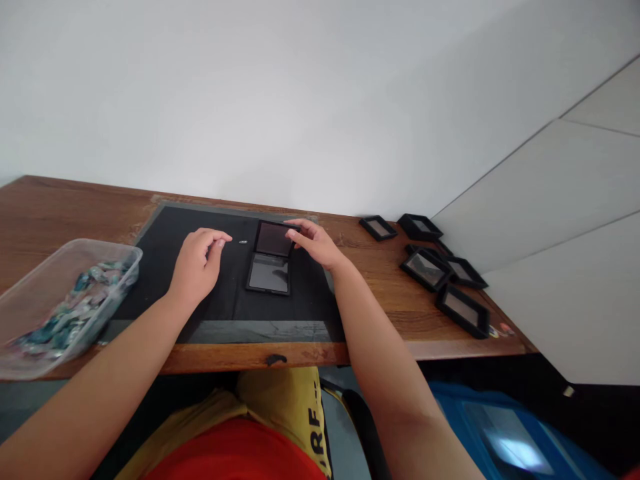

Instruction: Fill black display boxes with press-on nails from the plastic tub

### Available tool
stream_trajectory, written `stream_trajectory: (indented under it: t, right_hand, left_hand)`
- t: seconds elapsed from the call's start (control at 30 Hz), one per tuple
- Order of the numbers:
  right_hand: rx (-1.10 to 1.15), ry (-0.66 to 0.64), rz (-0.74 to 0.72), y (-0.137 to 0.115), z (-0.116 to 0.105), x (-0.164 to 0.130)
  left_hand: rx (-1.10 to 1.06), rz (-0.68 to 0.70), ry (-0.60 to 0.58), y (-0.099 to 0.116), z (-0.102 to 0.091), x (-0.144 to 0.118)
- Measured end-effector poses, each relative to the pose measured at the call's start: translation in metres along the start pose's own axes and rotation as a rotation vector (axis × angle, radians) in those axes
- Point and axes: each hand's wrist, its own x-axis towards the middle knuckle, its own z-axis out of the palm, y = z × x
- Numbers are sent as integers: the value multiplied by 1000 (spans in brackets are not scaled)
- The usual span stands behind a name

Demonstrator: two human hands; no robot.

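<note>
A black hinged case [268, 290] with clear film windows stands opened up on the black mat, its lid [274, 239] tilted back. My right hand [320, 245] grips the lid's right edge between thumb and fingers. To the left of the case, my left hand [196, 265] is closed in a pinch over the mat; whatever its fingertips hold, if anything, is too small to make out. A tiny shiny piece [243, 242] lies on the mat between the left fingertips and the case.
A clear plastic tub [131, 257] of teal, pink and silvery wrapped pieces [80, 310] stands at the left. Several black frame-like cases [463, 308] lie at the right end of the wooden table [370, 283]. The black mat [210, 313] is taped down. A white wall rises behind.
</note>
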Motion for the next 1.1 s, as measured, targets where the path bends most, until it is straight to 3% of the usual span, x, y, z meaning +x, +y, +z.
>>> stream_trajectory:
  t: [0.13, 0.2, 0.27, 0.33, 0.47, 0.6, 0.97, 1.1]
  right_hand:
    - [-149, 314, -189, -11, 1, -7]
    - [-245, 484, -344, -23, 8, -14]
    - [-320, 571, -506, -37, 20, -24]
    - [-385, 527, -668, -48, 33, -32]
    - [-458, 258, -833, -53, 56, -38]
    - [-472, 109, -867, -42, 65, -34]
    - [-447, 120, -824, -50, 72, -38]
    - [-414, 155, -764, -59, 65, -42]
  left_hand:
    - [-84, -70, 91, 3, 1, 2]
    - [-228, -175, 150, 4, 4, 4]
    - [-444, -306, 177, 6, 7, 5]
    - [-680, -440, 135, 9, 8, 6]
    - [-1011, -670, -123, 19, 6, 5]
    - [-1128, -733, -221, 22, 4, 2]
    - [-1088, -697, -318, 24, 4, 1]
    - [-1022, -740, -245, 23, 4, 2]
